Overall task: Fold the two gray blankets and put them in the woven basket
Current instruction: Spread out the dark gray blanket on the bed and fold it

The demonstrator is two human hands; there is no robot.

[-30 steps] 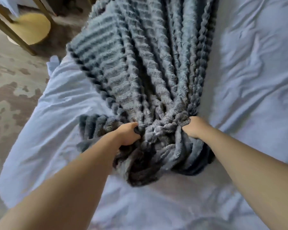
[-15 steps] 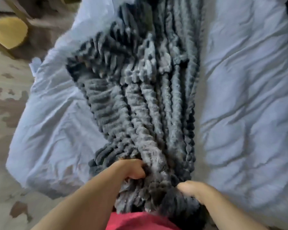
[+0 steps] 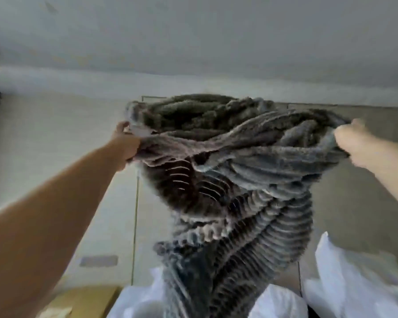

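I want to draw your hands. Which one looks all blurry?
The right hand: just a smear, nothing distinct. The left hand is sharper, its fingers curled on the gray blanket.

Both arms are bare and raised, reaching up and forward. The left arm (image 3: 62, 203) comes in from the lower left, nearly straight, the forearm filling that corner. The left hand (image 3: 127, 143) has its fingers curled tight round one bunched end of the gray blanket (image 3: 239, 157). The right arm (image 3: 391, 180) enters from the right edge, lifted to about the same height. The right hand (image 3: 350, 143), blurred, is a closed fist gripping the blanket's other end. The two hands are held well apart.
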